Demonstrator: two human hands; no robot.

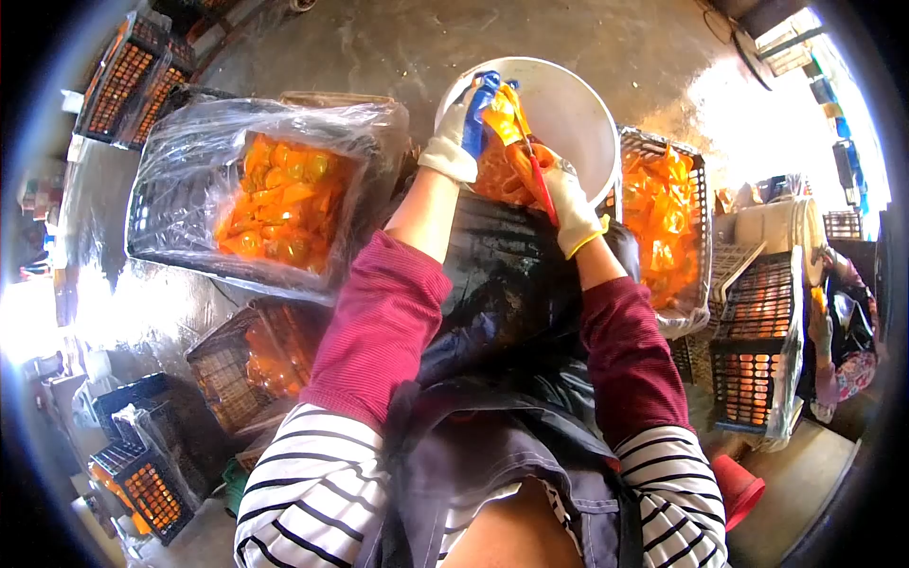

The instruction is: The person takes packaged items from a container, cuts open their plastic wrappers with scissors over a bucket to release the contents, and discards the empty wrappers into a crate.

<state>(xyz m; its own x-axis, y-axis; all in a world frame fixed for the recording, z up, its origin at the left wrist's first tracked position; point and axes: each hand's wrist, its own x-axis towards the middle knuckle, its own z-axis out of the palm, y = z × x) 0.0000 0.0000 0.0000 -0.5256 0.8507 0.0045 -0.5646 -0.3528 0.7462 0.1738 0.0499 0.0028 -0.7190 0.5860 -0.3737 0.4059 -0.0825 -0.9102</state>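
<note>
My left hand (471, 123), in a white and blue glove, is closed at the left rim of a round white tub (578, 118). It grips bright yellow-orange plastic (504, 115). My right hand (568, 194), in a white glove with a yellow-edged cuff, is closed around a slim red-handled tool (543, 186). The tool slants up toward the plastic, and its kind is unclear. Orange material (499, 178) lies in the tub below my hands. Black sheeting (497, 275) covers what is beneath my forearms.
At left stands a plastic-wrapped crate (156, 204) with orange-bagged round produce (289, 194). Another crate (701, 189) of orange bags (663, 222) adjoins the tub at right. A lower-left crate (220, 364) and stacked crates (757, 350) hold more. Another person (847, 327) is at far right.
</note>
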